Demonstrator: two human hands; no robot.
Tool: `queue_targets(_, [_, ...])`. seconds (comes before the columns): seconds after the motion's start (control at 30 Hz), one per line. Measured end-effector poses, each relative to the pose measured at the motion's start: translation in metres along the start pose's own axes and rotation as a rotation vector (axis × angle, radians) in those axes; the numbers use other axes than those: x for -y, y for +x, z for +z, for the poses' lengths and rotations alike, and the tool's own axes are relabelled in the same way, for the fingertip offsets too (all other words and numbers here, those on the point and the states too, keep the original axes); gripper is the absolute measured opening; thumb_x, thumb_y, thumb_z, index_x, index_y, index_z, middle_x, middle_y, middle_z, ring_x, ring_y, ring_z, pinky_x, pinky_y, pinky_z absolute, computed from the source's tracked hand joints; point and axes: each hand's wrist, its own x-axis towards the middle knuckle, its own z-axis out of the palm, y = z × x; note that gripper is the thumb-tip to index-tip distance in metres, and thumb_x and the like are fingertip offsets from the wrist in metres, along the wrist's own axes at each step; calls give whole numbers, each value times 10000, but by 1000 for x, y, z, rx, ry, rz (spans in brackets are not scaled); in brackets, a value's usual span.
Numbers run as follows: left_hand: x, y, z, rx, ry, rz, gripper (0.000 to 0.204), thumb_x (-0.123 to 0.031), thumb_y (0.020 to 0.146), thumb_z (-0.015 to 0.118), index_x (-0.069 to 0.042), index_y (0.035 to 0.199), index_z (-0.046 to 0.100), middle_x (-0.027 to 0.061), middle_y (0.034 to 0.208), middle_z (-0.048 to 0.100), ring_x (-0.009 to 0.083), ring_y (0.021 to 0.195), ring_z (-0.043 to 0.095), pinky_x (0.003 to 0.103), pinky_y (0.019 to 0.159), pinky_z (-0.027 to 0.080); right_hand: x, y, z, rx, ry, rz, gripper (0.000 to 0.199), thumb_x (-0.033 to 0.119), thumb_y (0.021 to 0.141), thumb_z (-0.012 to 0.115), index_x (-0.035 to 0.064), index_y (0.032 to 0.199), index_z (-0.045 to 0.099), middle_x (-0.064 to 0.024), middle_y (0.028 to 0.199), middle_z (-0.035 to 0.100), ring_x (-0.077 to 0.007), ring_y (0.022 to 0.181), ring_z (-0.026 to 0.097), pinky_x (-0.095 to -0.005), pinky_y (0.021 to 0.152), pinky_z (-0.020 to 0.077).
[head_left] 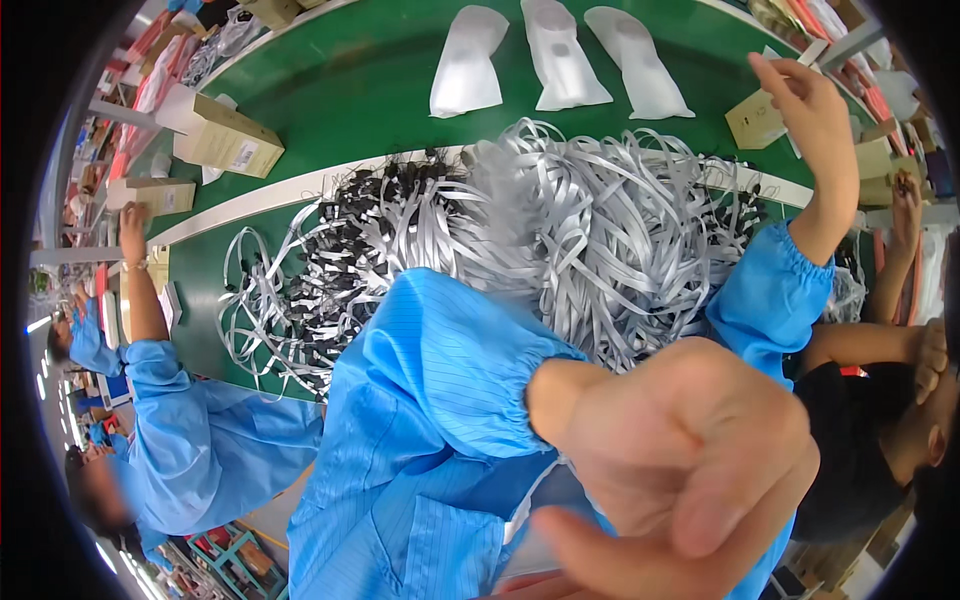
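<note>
My left hand (690, 440) is raised large in front of the camera, wrist and blue cuff across the middle. Its fingers are bent but apart, and nothing shows in them. My right hand (815, 120) is up at the far right, beside a small tan cardboard box (755, 122). Its fingers are partly stretched and spread, with nothing visible between them; whether it touches the box I cannot tell. Beyond my left forearm lies a big heap of flat grey-white cables (610, 230), with black connector ends (330, 250) bunched mostly along its left side. A patch of the heap's middle is blurred.
Three white translucent pouches (565, 65) lie on the far part of the green table (350, 90). A pale strip (240, 208) crosses it behind the heap. An open carton (230, 135) stands far left. Co-workers sit close by: one in blue (220, 440) left, one in black (860, 440) right.
</note>
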Motion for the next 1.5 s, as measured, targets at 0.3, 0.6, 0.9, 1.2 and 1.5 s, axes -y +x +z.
queue_targets(0.3, [34, 19, -1, 158, -175, -303, 230, -180, 791, 649, -5, 642, 640, 184, 630, 637, 339, 542, 624, 411, 514, 465, 20, -29, 47, 323, 147, -6, 309, 280, 880, 722, -5, 996, 697, -152, 867, 703, -247, 772, 665, -359, 764, 528])
queue_targets(0.6, [73, -18, -73, 84, 854, -677, 334, -321, 977, 571, -10, 962, 693, 213, 818, 690, 406, 824, 680, 496, 705, 535, -14, -28, 97, 398, -211, 146, 328, 328, 917, 704, 18, 1023, 689, -139, 821, 674, -234, 728, 646, -340, 652, 501])
queue_targets(0.9, [194, -25, -138, 214, 375, -1229, 497, -455, 990, 530, -6, 937, 736, 106, 776, 705, 245, 693, 649, 362, 659, 510, -69, 2, 197, -24, -8, 219, 408, 447, 881, 706, 44, 935, 682, -93, 662, 628, -268, 572, 552, -388, 544, 427])
queue_targets(1.2, [270, -62, -149, 230, 608, -1232, 492, -411, 918, 528, -4, 709, 712, 106, 637, 638, 244, 640, 622, 385, 651, 484, -20, -4, 164, -177, 242, 260, 138, 112, 860, 673, 25, 945, 739, -192, 751, 674, -295, 690, 653, -386, 637, 492])
queue_targets(1.5, [265, -60, -152, 231, 603, -1215, 469, -408, 895, 540, -6, 722, 710, 100, 616, 623, 239, 605, 602, 379, 623, 466, -18, -3, 180, -185, 464, -143, 138, 99, 910, 614, 20, 964, 713, -186, 733, 638, -281, 655, 623, -375, 616, 477])
